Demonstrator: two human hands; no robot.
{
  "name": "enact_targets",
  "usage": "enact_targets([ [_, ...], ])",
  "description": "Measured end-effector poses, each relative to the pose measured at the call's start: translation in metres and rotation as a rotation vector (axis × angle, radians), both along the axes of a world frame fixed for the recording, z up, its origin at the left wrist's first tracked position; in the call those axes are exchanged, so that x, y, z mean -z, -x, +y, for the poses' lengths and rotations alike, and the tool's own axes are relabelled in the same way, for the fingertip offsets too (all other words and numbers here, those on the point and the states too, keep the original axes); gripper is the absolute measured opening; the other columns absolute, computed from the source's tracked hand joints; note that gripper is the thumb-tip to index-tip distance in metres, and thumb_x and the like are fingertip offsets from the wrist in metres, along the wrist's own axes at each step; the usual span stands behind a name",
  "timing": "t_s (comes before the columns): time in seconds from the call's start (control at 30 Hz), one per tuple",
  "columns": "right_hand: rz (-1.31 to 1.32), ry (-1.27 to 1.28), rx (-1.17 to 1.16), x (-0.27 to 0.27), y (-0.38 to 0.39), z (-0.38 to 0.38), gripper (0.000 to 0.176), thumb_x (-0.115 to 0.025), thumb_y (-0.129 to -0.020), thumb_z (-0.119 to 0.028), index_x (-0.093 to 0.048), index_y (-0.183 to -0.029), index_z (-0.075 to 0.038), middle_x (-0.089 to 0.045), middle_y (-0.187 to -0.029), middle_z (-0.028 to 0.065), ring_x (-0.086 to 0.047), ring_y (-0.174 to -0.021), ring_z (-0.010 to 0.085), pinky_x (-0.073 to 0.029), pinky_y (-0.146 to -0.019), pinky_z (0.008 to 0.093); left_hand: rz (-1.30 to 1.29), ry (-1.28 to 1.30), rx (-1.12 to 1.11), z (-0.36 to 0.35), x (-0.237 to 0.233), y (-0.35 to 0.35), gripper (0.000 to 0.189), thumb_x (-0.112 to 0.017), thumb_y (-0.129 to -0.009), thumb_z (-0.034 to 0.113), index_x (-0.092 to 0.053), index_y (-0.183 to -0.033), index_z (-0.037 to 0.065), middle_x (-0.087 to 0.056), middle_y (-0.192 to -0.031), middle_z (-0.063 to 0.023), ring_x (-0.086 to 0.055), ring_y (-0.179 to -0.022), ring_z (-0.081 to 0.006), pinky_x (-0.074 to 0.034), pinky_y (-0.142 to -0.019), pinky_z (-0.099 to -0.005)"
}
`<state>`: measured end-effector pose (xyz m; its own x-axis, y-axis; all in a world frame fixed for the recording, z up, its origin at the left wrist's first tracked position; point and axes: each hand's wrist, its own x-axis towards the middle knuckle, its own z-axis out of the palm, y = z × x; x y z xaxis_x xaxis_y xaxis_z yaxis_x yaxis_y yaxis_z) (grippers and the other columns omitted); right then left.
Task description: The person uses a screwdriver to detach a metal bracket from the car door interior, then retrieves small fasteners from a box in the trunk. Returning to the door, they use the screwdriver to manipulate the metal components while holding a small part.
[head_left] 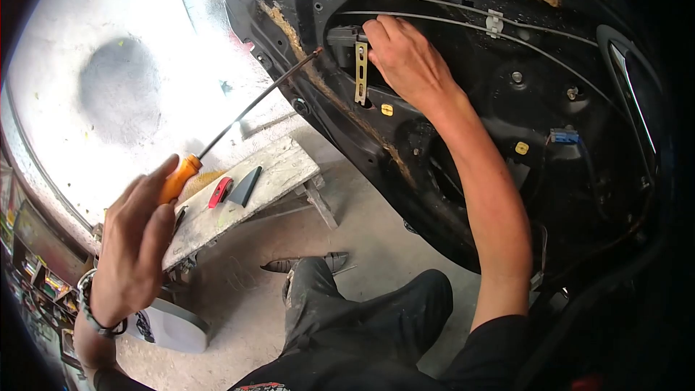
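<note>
My left hand is closed round the orange handle of a long screwdriver. Its dark shaft slants up to the right, and the tip appears in front of the door's edge. The black inner shell of a car door fills the right side. My right hand reaches to the upper opening in that shell, fingers curled beside a black housing. The fingertips are hidden, so I cannot make out what they grip. Just below them hangs a slotted yellowish metal bracket.
Two thin cables pass through a white clip on the door. A blue connector sits lower right. On the worn bench lie a red-handled tool and a dark flat scraper. Below it is a pale panel.
</note>
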<state>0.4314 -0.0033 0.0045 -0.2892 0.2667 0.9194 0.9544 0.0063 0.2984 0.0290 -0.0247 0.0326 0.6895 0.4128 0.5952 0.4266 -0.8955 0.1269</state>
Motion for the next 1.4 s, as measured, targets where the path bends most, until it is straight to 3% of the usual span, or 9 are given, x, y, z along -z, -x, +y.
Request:
enact_targets([
  [0.1, -0.054, -0.029, 0.037, -0.001, -0.002, 0.001, 0.019, -0.067, -0.080, -0.004, -0.055, -0.094, -0.001, -0.059, -0.095, 0.0153, -0.063, -0.092, 0.0316, -0.056, -0.081, 0.0391, -0.303, 0.860, 0.115, -0.002, -0.009, 0.012, 0.047, -0.051, -0.101, 0.019, -0.049, -0.140, -0.007, -0.065, -0.090, -0.0091, -0.056, -0.069, -0.0079, -0.047, -0.063, -0.0235],
  [0.2, -0.055, -0.040, 0.044, 0.000, -0.001, 0.001, 0.014, -0.064, -0.081, -0.005, -0.055, -0.092, -0.001, -0.059, -0.094, 0.0151, -0.064, -0.090, 0.0307, -0.058, -0.079, 0.0382, -0.350, 0.850, 0.082, 0.007, -0.016, 0.012, 0.043, -0.058, -0.095, 0.004, -0.054, -0.137, -0.003, -0.062, -0.093, -0.0067, -0.055, -0.072, -0.0065, -0.049, -0.063, -0.0249],
  [0.33, -0.030, -0.038, 0.032, 0.000, -0.001, 0.000, 0.014, -0.064, -0.081, -0.005, -0.055, -0.091, -0.001, -0.059, -0.094, 0.0151, -0.064, -0.089, 0.0311, -0.058, -0.079, 0.0391, 0.158, -0.800, -0.090, 0.015, 0.017, -0.001, 0.057, -0.065, -0.080, -0.016, -0.064, -0.131, 0.009, -0.053, -0.097, -0.0105, -0.055, -0.074, -0.0171, -0.047, -0.061, -0.0258],
  [0.67, -0.029, -0.059, 0.038, 0.003, -0.003, 0.005, 0.012, -0.060, -0.081, -0.002, -0.056, -0.092, -0.001, -0.060, -0.096, 0.0142, -0.065, -0.090, 0.0300, -0.059, -0.079, 0.0371, -0.329, 1.302, -0.043, 0.020, -0.019, 0.007, 0.044, -0.045, -0.105, 0.032, -0.061, -0.115, -0.007, -0.059, -0.075, -0.0036, -0.040, -0.043, -0.0059, -0.033, -0.037, -0.0178],
  [0.87, -0.039, -0.088, 0.054, 0.006, -0.006, 0.007, 0.009, -0.058, -0.082, -0.003, -0.056, -0.091, -0.003, -0.061, -0.095, 0.0127, -0.067, -0.089, 0.0281, -0.060, -0.075, 0.0372, -0.010, -0.638, -0.062, 0.014, 0.002, -0.006, 0.029, -0.068, -0.087, -0.003, -0.067, -0.116, -0.002, -0.062, -0.092, -0.0139, -0.063, -0.076, -0.0178, -0.051, -0.066, -0.0298],
  [1.0, -0.037, -0.109, 0.033, 0.006, -0.008, 0.009, 0.008, -0.057, -0.083, -0.002, -0.055, -0.090, -0.003, -0.061, -0.095, 0.0131, -0.067, -0.089, 0.0287, -0.060, -0.075, 0.0370, -0.337, 0.724, -0.055, 0.011, -0.008, 0.004, 0.034, -0.063, -0.095, 0.013, -0.061, -0.122, -0.007, -0.061, -0.091, -0.0071, -0.057, -0.071, -0.0091, -0.048, -0.051, -0.0230],
  [1.13, -0.046, -0.118, 0.039, 0.007, -0.010, 0.011, 0.007, -0.057, -0.083, -0.001, -0.055, -0.090, -0.003, -0.061, -0.095, 0.0133, -0.068, -0.087, 0.0294, -0.060, -0.074, 0.0374, -0.358, 1.321, 0.028, 0.016, -0.027, 0.002, 0.035, -0.056, -0.100, 0.019, -0.061, -0.122, -0.008, -0.059, -0.089, -0.0044, -0.055, -0.061, -0.0082, -0.046, -0.047, -0.0229],
  [1.27, -0.048, -0.115, 0.048, 0.007, -0.009, 0.010, 0.008, -0.058, -0.083, -0.001, -0.055, -0.090, -0.003, -0.062, -0.093, 0.0135, -0.068, -0.085, 0.0298, -0.061, -0.072, 0.0374, 0.016, -0.141, -0.136, 0.015, -0.009, -0.004, 0.028, -0.062, -0.095, 0.008, -0.065, -0.121, -0.003, -0.064, -0.091, -0.0040, -0.055, -0.064, -0.0073, -0.044, -0.053, -0.0248],
  [1.4, -0.023, -0.116, 0.033, 0.006, -0.005, 0.007, 0.008, -0.058, -0.083, -0.001, -0.055, -0.090, -0.003, -0.062, -0.094, 0.0137, -0.069, -0.086, 0.0298, -0.061, -0.073, 0.0369, -0.153, 0.338, -0.089, 0.010, -0.001, 0.000, 0.032, -0.061, -0.094, 0.009, -0.062, -0.124, -0.004, -0.061, -0.088, -0.0022, -0.050, -0.063, -0.0056, -0.039, -0.053, -0.0197],
])
